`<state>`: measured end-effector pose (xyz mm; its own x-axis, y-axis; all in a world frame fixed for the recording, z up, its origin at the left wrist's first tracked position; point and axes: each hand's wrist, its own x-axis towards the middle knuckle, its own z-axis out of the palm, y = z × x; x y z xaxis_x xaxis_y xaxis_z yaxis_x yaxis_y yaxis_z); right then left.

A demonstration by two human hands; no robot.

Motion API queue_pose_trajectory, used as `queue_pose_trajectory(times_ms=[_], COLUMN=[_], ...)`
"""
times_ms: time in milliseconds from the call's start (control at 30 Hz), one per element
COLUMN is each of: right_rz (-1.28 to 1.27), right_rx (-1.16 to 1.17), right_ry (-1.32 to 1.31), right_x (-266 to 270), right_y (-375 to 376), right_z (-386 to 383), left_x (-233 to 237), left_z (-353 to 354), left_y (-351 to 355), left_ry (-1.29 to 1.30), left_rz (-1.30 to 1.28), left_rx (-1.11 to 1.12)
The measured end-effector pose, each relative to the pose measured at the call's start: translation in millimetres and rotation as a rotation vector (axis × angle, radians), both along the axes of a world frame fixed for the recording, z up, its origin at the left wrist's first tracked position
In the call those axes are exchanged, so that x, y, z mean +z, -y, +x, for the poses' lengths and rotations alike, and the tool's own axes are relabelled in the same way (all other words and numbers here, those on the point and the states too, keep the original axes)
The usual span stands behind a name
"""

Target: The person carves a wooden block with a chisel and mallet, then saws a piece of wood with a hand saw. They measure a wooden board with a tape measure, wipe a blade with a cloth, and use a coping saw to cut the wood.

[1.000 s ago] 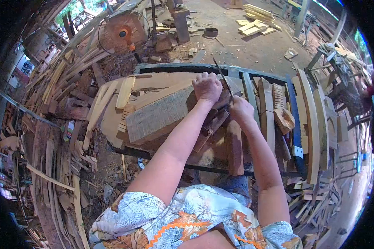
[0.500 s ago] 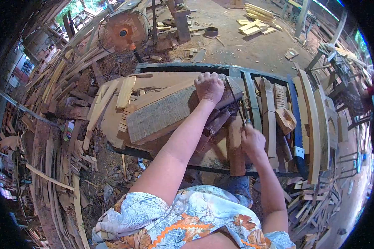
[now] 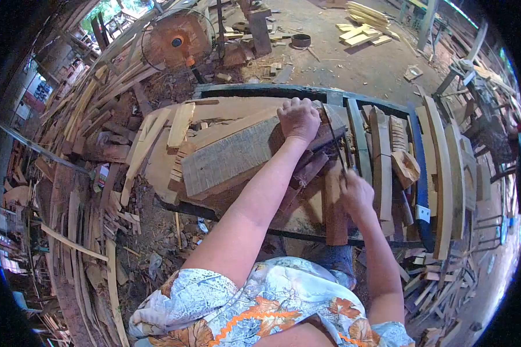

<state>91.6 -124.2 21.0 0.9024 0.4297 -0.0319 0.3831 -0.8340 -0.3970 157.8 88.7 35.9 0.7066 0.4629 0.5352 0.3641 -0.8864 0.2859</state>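
My left hand (image 3: 299, 120) is closed over the upper edge of a thick, rough wooden block (image 3: 231, 156) that lies slantwise on the workbench (image 3: 260, 89). Lower and to the right, my right hand (image 3: 357, 195) is wrapped round the handle of a long tool with a narrow dark blade (image 3: 337, 139). The blade runs along the block's right end, touching or very close to it; its teeth, if any, are too small to see. Under the block lie darker offcuts (image 3: 308, 170). A brown wooden bar (image 3: 335, 208) lies just left of my right hand.
Several wooden strips (image 3: 382, 162) lie across the bench's right side, beside a blue-bladed saw (image 3: 421, 173) and a notched block (image 3: 405, 168). A round fan (image 3: 176, 41) stands beyond the bench. Scrap wood (image 3: 81, 231) is heaped at left; pale boards (image 3: 364, 26) lie on the floor beyond.
The view has shifted slightly, so the bench and block appear a little farther right. My left hand keeps its place on the block. My right hand has moved slightly relative to the block's end.
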Motion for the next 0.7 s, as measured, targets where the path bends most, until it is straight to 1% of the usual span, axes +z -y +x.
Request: queue_pose_trajectory(times_ms=[100, 133, 200, 267, 333, 467, 533, 633, 700], right_rz=[0.000, -0.010, 0.080, 0.085, 0.098, 0.132, 0.106, 0.113, -0.008], right_rx=[0.005, -0.018, 0.021, 0.036, 0.061, -0.018, -0.015, -0.012, -0.035], right_ry=[-0.051, -0.033, 0.095, 0.076, 0.026, 0.023, 0.036, -0.012, -0.044], right_x=[1.8, 3.3, 4.0, 1.4, 19.7, 9.8, -5.2, 2.9, -1.8], right_y=[17.4, 10.6, -14.4, -47.1, -68.0, -63.2, -37.5, 6.5, 24.8], right_z=[-17.5, -11.3, 17.6, 60.3, 74.3, 60.0, 37.6, -14.8, -30.1], left_x=[0.1, -1.7, -4.4, -3.8, -3.5, -4.9, -4.6, -5.5, -5.9], left_z=[-1.0, -1.3, -0.3, 0.8, 2.1, 3.0, 3.1, 3.6, 2.9], left_y=[-1.7, -0.8, -1.7, -2.3, -2.3, 0.2, 0.2, -1.8, -1.8], left_ry=[0.012, 0.029, 0.022, 0.005, 0.006, 0.012, 0.015, 0.012, 0.000], left_rz=[0.006, 0.014, 0.006, 0.031, 0.037, 0.024, 0.031, 0.035, 0.028], left_rx=[-0.005, -0.017, -0.031, -0.016, -0.010, 0.017, 0.009, 0.008, 0.007])
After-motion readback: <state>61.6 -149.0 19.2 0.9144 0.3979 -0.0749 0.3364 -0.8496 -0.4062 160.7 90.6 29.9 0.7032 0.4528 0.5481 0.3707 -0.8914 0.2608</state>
